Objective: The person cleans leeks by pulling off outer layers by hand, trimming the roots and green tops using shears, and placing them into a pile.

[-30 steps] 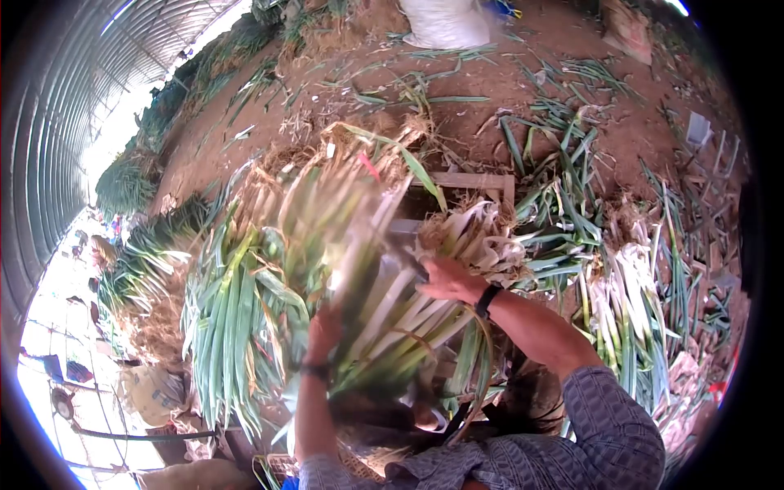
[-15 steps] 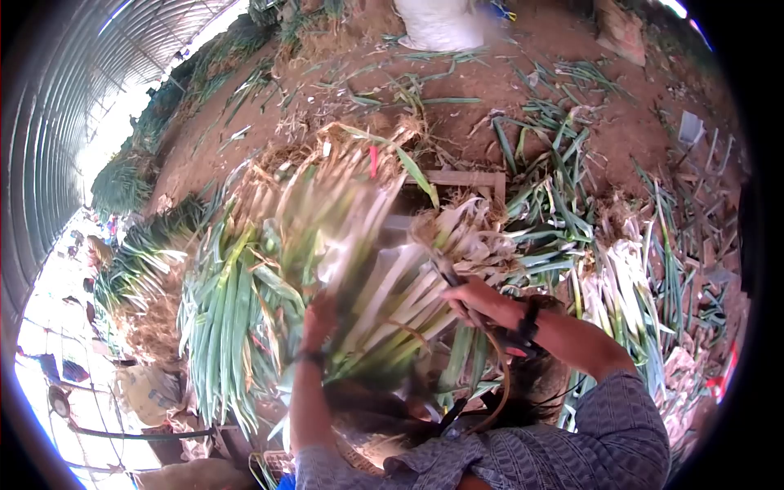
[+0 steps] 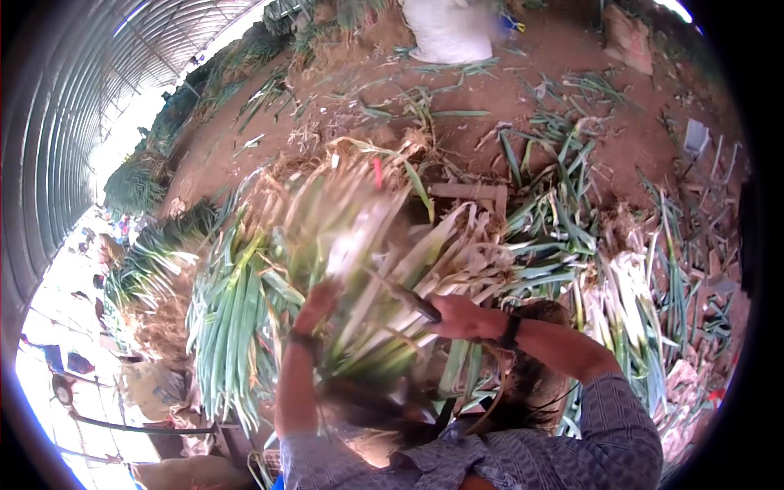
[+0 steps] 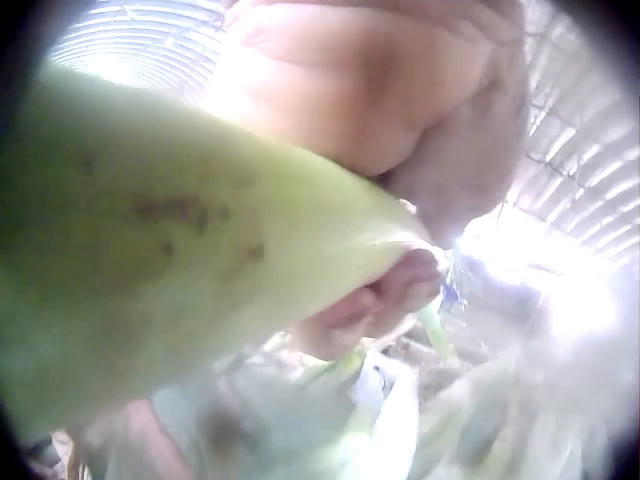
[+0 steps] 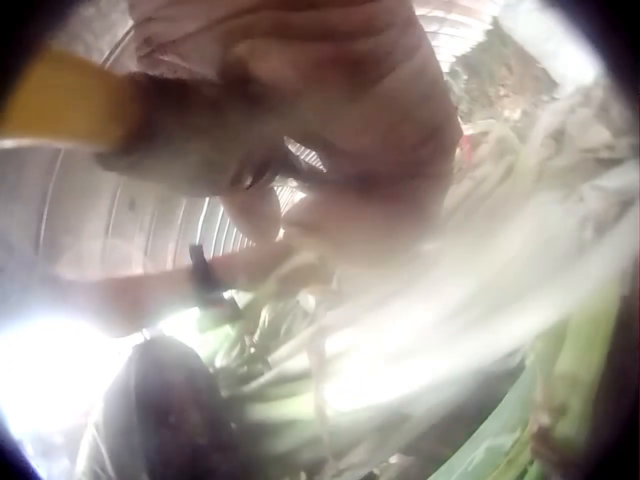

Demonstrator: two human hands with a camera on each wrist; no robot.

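Note:
In the head view my left hand (image 3: 321, 299) grips the lower part of a long green onion (image 3: 359, 245), whose pale upper stalk is blurred. The left wrist view shows the fingers curled round a thick pale-green stalk (image 4: 200, 220). My right hand (image 3: 469, 317) holds a dark air blow gun (image 3: 420, 304), its thin nozzle aimed up and left toward the onion. A yellow hose (image 5: 70, 100) runs from the gun in the right wrist view. Between and beyond the hands lie more green onions (image 3: 425, 245), roots away from me.
A heap of leafy green onions (image 3: 229, 327) lies left. Another bundle (image 3: 629, 302) is at right, beside scattered leaves. Behind the pile sits a wooden frame (image 3: 469, 192). A white sack (image 3: 449, 28) stands on the dirt floor (image 3: 327, 98).
My right hand first drew back toward me, then shifted slightly left with the blow gun. The left hand moved a little away from me, still gripping the onion. The head view tilted slightly.

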